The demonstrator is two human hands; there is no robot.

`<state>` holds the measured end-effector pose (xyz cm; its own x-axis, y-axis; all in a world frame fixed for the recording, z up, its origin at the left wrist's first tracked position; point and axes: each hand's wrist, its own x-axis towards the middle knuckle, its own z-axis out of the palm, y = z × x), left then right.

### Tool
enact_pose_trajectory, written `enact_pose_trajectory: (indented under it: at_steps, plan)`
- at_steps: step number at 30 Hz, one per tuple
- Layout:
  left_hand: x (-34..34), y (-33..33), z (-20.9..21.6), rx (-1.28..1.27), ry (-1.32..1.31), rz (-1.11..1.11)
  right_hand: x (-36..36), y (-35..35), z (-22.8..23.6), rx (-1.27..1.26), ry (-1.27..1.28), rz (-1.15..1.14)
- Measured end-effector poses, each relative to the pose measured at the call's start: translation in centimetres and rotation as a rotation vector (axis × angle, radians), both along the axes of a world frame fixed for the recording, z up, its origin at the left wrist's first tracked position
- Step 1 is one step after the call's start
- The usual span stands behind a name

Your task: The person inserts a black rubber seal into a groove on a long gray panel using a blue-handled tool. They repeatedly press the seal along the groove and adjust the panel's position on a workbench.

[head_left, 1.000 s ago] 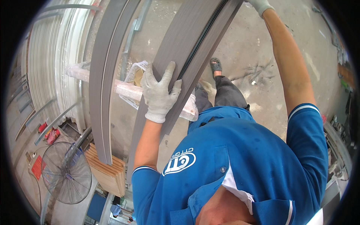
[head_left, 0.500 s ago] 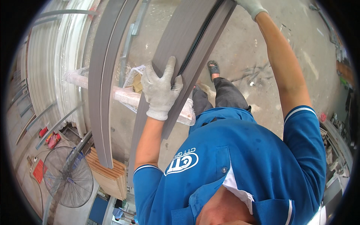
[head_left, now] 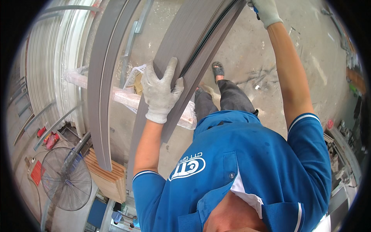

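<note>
A long grey-brown profile panel (head_left: pixel 174 40) slants from the top of the view down past my left side. A black rubber-like strip (head_left: pixel 208 36) runs in its lengthwise groove. My left hand (head_left: pixel 160 91), in a pale work glove, lies on the panel with its fingers spread and the thumb beside the strip's lower end. At the top edge, my gloved right hand (head_left: pixel 266 11) is closed around a blue-and-black tool (head_left: pixel 256 11), mostly hidden and cut off by the frame. The panel's upper end is next to that hand.
To the left another grey-brown profile (head_left: pixel 99 77) lies across a plastic-wrapped support bar (head_left: pixel 125 97). Beyond it are stacked white profiles (head_left: pixel 67 54), a standing fan (head_left: pixel 66 178) and stacked wooden boards (head_left: pixel 106 176). A white basket (head_left: pixel 136 75) stands between the two profiles.
My right hand has shifted slightly right and down, bringing the blue-and-black tool into view. My left hand stays on the panel; the whole view has shifted a little.
</note>
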<state>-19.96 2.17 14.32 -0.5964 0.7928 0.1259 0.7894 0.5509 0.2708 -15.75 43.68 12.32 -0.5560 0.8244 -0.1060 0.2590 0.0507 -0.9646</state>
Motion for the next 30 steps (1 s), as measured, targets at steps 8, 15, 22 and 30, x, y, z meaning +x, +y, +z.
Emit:
enact_pose_trajectory:
  at_steps: [8, 15, 22, 30]
  plan:
    - [-0.1, -0.1, -0.1, 0.019, 0.007, -0.006, -1.7, -0.1, 0.5, 0.298, -0.209, 0.006]
    - [0.1, 0.8, 0.3, -0.010, 0.062, 0.010, -1.9, 0.1, 1.3, 0.457, -0.371, 0.049]
    - [-0.3, 3.7, 0.5, -0.046, 0.066, 0.021, -1.8, 0.4, 1.9, 0.353, -0.411, 0.104]
    - [-1.6, 9.1, 0.2, 0.040, 0.114, -0.013, -1.6, 0.1, 1.7, 0.372, -0.385, 0.164]
